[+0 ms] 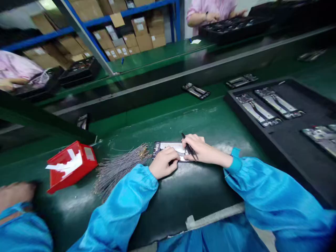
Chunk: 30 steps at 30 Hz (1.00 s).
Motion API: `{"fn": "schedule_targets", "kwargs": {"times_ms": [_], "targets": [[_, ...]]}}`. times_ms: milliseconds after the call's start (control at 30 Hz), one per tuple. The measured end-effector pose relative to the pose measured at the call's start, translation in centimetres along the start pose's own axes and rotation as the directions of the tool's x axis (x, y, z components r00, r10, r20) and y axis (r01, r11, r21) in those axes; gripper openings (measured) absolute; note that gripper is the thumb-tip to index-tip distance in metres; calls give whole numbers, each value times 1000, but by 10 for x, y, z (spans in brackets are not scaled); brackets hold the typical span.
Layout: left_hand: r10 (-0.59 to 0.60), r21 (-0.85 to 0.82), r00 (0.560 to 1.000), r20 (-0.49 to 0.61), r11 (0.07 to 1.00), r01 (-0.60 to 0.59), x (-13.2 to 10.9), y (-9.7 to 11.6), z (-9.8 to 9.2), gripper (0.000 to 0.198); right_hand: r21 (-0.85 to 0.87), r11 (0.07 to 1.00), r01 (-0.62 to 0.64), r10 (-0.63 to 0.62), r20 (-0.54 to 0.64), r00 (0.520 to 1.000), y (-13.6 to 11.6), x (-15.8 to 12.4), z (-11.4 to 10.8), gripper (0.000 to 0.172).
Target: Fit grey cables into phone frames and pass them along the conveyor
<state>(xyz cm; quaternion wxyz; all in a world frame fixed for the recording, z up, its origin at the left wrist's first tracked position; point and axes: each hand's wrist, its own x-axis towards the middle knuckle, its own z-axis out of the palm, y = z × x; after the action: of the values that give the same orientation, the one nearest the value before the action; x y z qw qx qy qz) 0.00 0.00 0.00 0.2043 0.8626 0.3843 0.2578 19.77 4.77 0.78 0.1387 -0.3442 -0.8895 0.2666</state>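
An opened phone chassis (168,147) lies flat on the dark green bench in front of me. My left hand (164,162) rests curled on its near edge, fingers pressing it down. My right hand (201,148) is closed around black tweezers (188,147), whose tips point down onto the chassis's right half. Both arms wear blue sleeves. A bundle of thin grey wires with gold ends (119,168) lies fanned out just left of the chassis.
A red bin (70,166) with white paper lies tipped at the left. A black tray (288,140) holding several phone chassis fills the right. More chassis (196,91) sit on the conveyor. Co-workers in pink (210,10) work across; another person's hand (14,194) is near left.
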Motion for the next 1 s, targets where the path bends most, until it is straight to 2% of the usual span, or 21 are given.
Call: {"fn": "schedule_targets", "kwargs": {"times_ms": [100, 200, 333, 400, 433, 467, 567, 633, 733, 800, 900, 1000], "targets": [[-2, -31, 1000, -3, 1000, 2, 0, 1, -1, 13, -93, 991, 92, -94, -16, 995, 0, -8, 2, 36], [6, -27, 999, -35, 1000, -7, -1, 2, -1, 14, -193, 970, 147, -156, -31, 987, 5, -7, 2, 39], [2, 52, 990, -138, 999, 5, -3, 5, -2, 18, -281, 947, 152, -176, -60, 983, 19, 23, -4, 35], [-7, 76, 987, -163, 997, 20, -4, 5, -3, 20, -349, 934, 73, -116, -105, 988, 30, 50, -9, 37], [-8, 81, 986, -164, 996, 21, -5, 5, -3, 20, -391, 920, -7, -56, -149, 987, 36, 65, -12, 36], [-6, 83, 987, -159, 996, 19, -6, 5, -3, 20, -422, 895, -142, 44, -234, 971, 43, 80, -16, 35], [2, 89, 990, -141, 996, 10, -6, 3, -3, 20, -409, 817, -406, 222, -427, 877, 70, 119, -29, 31], [-1, 96, 991, -131, 995, 14, -7, 3, -3, 20, -374, 765, -525, 311, -498, 809, 92, 134, -42, 32], [-10, 108, 993, -120, 994, 23, -7, 3, -1, 20, -330, 689, -646, 413, -553, 724, 130, 139, -66, 38], [-16, 117, 994, -107, 993, 29, -6, 3, 0, 20, -308, 647, -697, 472, -557, 684, 153, 133, -82, 45], [-30, 151, 998, -63, 988, 40, -5, 4, -1, 19, -321, 634, -704, 519, -497, 695, 177, 124, -101, 43], [-48, 257, 999, 20, 965, 41, -5, 10, -10, 17, -363, 642, -675, 513, -451, 730, 183, 119, -111, 34]]}}
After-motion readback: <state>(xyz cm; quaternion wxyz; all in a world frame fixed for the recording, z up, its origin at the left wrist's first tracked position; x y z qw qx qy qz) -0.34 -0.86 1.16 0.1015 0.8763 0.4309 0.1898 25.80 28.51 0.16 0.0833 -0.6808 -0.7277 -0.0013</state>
